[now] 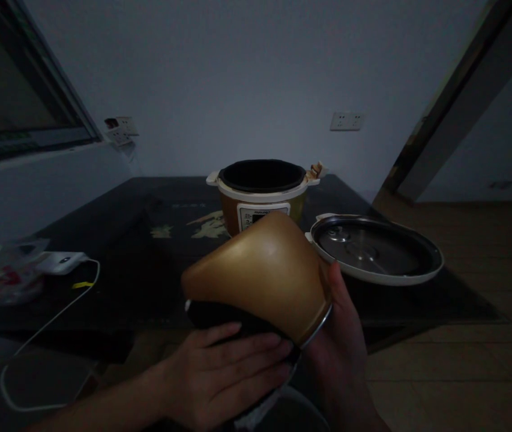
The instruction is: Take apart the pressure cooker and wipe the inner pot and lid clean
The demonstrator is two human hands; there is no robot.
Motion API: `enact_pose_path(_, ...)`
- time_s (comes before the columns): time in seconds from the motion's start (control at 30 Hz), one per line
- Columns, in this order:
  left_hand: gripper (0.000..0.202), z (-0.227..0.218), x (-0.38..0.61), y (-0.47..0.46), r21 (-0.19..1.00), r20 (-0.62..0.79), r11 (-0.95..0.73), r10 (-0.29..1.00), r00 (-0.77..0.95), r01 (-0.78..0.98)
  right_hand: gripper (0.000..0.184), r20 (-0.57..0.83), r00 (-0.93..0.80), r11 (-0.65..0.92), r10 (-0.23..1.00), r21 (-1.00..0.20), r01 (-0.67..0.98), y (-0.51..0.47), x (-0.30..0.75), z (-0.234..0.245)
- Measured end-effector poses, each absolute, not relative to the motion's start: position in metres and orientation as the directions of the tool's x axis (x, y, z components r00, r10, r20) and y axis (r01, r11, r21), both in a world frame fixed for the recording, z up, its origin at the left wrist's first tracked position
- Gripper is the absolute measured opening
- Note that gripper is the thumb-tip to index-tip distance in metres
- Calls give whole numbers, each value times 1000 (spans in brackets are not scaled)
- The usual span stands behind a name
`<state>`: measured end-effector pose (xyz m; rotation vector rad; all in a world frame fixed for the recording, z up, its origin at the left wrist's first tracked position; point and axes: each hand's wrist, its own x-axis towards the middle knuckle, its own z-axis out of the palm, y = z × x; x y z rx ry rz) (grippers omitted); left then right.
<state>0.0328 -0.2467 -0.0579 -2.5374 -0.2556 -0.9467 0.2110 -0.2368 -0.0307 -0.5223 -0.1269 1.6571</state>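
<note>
I hold a gold-and-black rounded vessel (265, 270) with a shiny metal rim, tilted over the near edge of the table. My left hand (233, 372) lies across its black side, fingers pressed close together. My right hand (343, 336) grips it from the right, the thumb up along the gold wall. Which kind of vessel it is I cannot tell. Behind it stands an electric pressure cooker (298, 207) with its top uncovered, a dark pot inside and its front panel partly hidden. To the right lies its lid (386, 279), metal inner side up.
On the dark table (156, 204), to the left, are a clear plastic bag (8, 279) with red marks and a white device (62, 262) with a white cable (35, 336). Wall sockets (347, 121) are at the back. The table's right corner points toward the floor (463, 360).
</note>
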Motion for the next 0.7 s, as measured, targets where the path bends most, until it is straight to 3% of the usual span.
enact_pose_path(0.43,36,-30,36,-245,-232,656,-859,209,725,457,57,-137,-227,-262,964,-366,-893,-243,192,-34)
enact_pose_path(0.57,37,-12,36,-240,-228,633,-837,260,729,497,54,-140,-270,-303,953,-363,-881,-248,184,-40)
enact_pose_path(0.7,39,7,35,-228,-211,561,-838,318,764,504,47,-81,-220,-234,972,-360,-903,-250,175,-45)
